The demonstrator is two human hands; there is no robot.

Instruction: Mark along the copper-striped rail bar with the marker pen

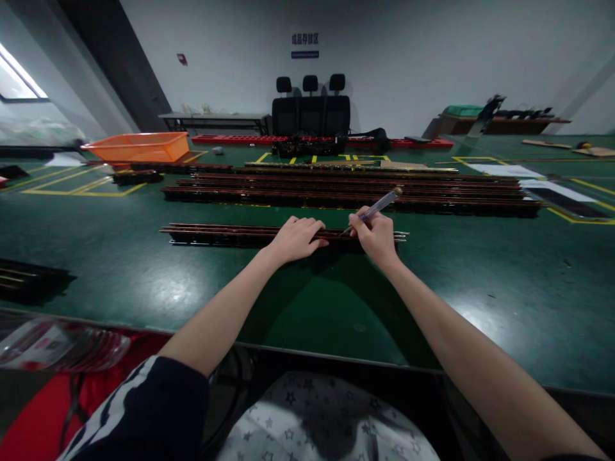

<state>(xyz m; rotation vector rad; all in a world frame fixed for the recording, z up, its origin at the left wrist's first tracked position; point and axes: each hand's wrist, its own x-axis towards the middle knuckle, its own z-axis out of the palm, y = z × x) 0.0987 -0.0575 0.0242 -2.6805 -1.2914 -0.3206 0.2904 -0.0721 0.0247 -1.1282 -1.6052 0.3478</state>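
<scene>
Crosswise in front of me on the green table lies a long dark bar (221, 235) with thin copper-coloured rods along it. My left hand (298, 239) grips it near its middle, fingers over the top and thumb along the near side. In my right hand (375, 234) is a slim screwdriver (382, 203) with a clear handle and brownish end. It tilts up to the right, and its thin shaft points down at the bar, just right of my left thumb. Whether the tip touches the bar is too small to tell.
Behind lies a row of similar long bars (432, 195). An orange bin (139, 148) stands at the back left, and more dark bars (31, 280) lie at the left edge. Papers and a dark flat device (567, 203) are on the right. Plastic bottles (62, 346) sit below the table edge.
</scene>
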